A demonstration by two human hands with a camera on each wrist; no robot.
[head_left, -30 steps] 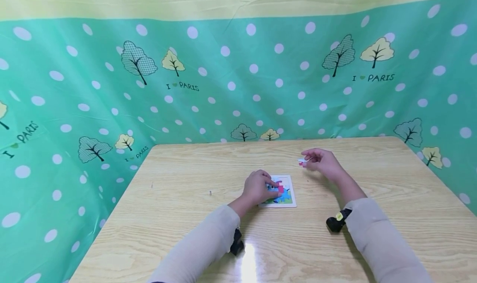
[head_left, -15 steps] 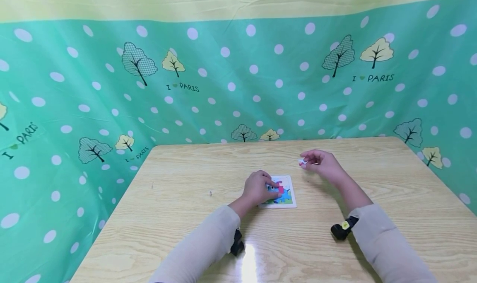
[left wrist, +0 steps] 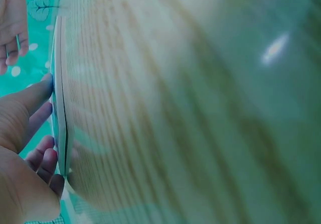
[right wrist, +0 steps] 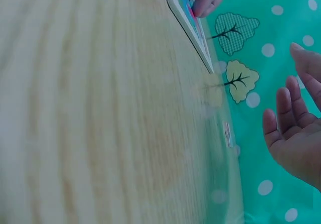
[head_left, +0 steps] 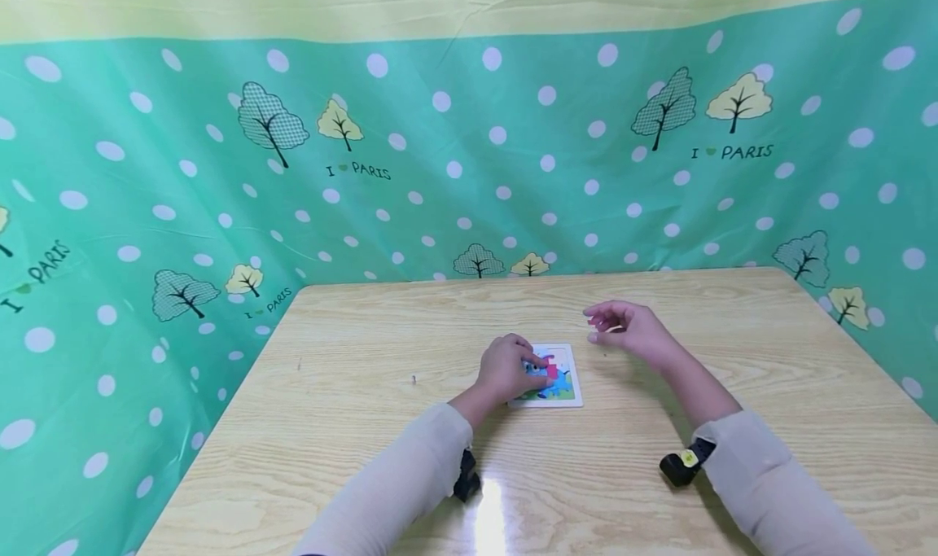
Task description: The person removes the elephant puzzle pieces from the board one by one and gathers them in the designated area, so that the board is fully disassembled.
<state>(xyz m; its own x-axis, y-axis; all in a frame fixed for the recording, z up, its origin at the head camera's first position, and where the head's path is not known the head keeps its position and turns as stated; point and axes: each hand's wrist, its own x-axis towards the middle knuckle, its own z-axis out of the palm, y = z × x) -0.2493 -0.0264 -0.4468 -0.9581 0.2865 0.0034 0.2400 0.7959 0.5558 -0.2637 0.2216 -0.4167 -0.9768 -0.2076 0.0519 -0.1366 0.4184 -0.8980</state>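
My left hand [head_left: 508, 369] rests on a square jigsaw puzzle [head_left: 574, 393] in a white frame, with a blue cartoon animal on it. In the left wrist view, its thumb [left wrist: 35, 96] and fingertips lie against the puzzle's face. A red patch [head_left: 552, 371] shows between the fingertips in the head view. To the right and farther back, my right hand [head_left: 632, 330] hovers with loosely bent fingers, thumb apart, holding nothing in the right wrist view. Near its fingers lies a small puzzle piece [right wrist: 228, 134] on the table, mostly covered by the hand in the head view.
The pale wooden table [head_left: 352, 442] reaches back to a green curtain [head_left: 410, 181] with white dots and printed trees. A tiny dark speck [head_left: 414, 379] lies left of the puzzle. Black wrist cameras hang below both sleeves, the right one [head_left: 680, 468] close over the table.
My right hand has loosened from the small puzzle piece, its thumb and fingers moving apart, and its wrist has shifted slightly toward me. The left hand stays on the puzzle.
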